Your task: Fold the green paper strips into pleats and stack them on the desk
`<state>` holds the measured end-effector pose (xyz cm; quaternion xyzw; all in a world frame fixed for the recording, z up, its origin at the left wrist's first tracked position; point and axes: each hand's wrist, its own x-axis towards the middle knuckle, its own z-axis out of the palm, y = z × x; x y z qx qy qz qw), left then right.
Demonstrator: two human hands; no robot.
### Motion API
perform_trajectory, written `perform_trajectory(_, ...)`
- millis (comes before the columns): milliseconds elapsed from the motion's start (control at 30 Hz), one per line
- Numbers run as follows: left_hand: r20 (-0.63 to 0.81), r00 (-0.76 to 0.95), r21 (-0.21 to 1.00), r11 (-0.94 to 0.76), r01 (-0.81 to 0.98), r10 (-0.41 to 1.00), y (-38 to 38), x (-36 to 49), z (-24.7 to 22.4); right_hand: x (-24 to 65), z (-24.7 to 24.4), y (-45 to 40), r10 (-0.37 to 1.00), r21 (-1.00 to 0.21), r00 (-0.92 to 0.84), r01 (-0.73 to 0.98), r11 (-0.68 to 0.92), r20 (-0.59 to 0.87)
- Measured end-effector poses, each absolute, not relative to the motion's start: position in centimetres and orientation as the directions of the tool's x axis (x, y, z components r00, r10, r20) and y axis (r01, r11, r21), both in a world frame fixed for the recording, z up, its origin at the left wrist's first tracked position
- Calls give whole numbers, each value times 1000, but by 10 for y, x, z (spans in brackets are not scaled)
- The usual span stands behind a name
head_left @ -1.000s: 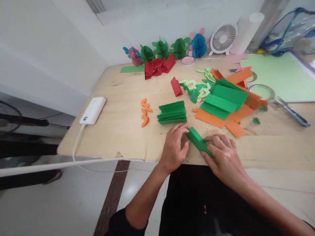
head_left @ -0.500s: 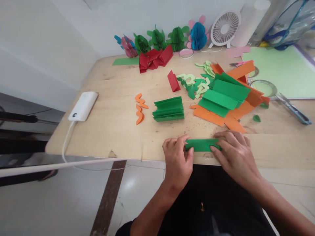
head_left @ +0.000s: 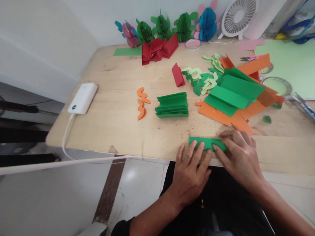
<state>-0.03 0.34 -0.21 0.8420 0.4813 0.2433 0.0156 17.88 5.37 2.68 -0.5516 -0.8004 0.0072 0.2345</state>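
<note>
A folded green paper strip (head_left: 208,141) lies flat at the front edge of the table. My left hand (head_left: 193,167) is open, its spread fingertips resting on the strip's lower edge. At the strip's right end, my right hand (head_left: 238,150) grips the paper between thumb and curled fingers. Beyond the strip sits an accordion-folded green paper stack (head_left: 172,108). Orange wavy cutouts (head_left: 141,109) are left of that stack. Loose green folded sheets (head_left: 236,91) lie over orange paper pieces (head_left: 219,114) to the right.
Several honeycomb paper figures (head_left: 163,28) stand along the wall behind red folded paper (head_left: 159,49). A white fan (head_left: 238,16) is at the back. A white power bank (head_left: 83,98) with a cable sits left. Scissors (head_left: 304,106) lie at the right edge.
My left hand has let go of the strip's left end, moved right and spread its fingers along the lower edge. My right hand keeps its hold. The camera view has shifted slightly.
</note>
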Motion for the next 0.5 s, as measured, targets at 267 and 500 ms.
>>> perform_trajectory(267, 371, 392, 244, -496, 833, 842, 1, 1, -4, 176, 27, 56, 889, -258, -275, 888, 381, 365)
perform_trajectory(500, 388, 373, 221, -479, 850, 842, 1, 4, -6, 174, 27, 57, 889, -228, -265, 903, 365, 373)
